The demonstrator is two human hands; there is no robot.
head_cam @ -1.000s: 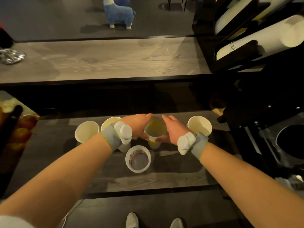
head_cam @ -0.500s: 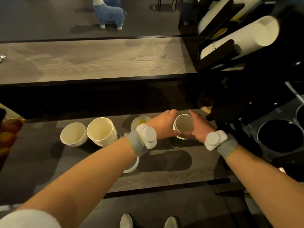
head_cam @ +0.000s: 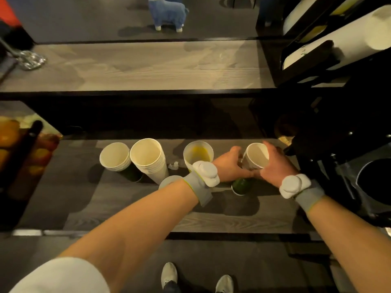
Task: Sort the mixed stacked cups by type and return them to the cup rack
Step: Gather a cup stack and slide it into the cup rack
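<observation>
Both hands clasp one paper cup stack (head_cam: 255, 158) at the right of the lower counter. My left hand (head_cam: 229, 166) grips its left side and my right hand (head_cam: 275, 166) wraps its right side. The stack's white top cup tilts toward me, and its green base (head_cam: 242, 185) rests on the counter. Left of it stand a clear cup with a yellow bottom (head_cam: 197, 154), a tall white cup stack (head_cam: 148, 158) and a shorter white stack (head_cam: 115, 156). A clear cup (head_cam: 169, 180) peeks out behind my left wrist. The cup rack (head_cam: 338, 43) at the upper right holds long white cup rows.
A lower wooden counter (head_cam: 148, 214) bears the cups; a higher wooden shelf (head_cam: 137, 66) lies behind it. Dark equipment with a round opening (head_cam: 374, 180) crowds the right edge. A fruit-printed box (head_cam: 23, 157) stands at the left. A blue llama figure (head_cam: 168, 13) is on the floor beyond.
Both hands moved right from the clear cup to the rightmost stack and closed on it. The clear cup now stands free on the counter. The view shifted.
</observation>
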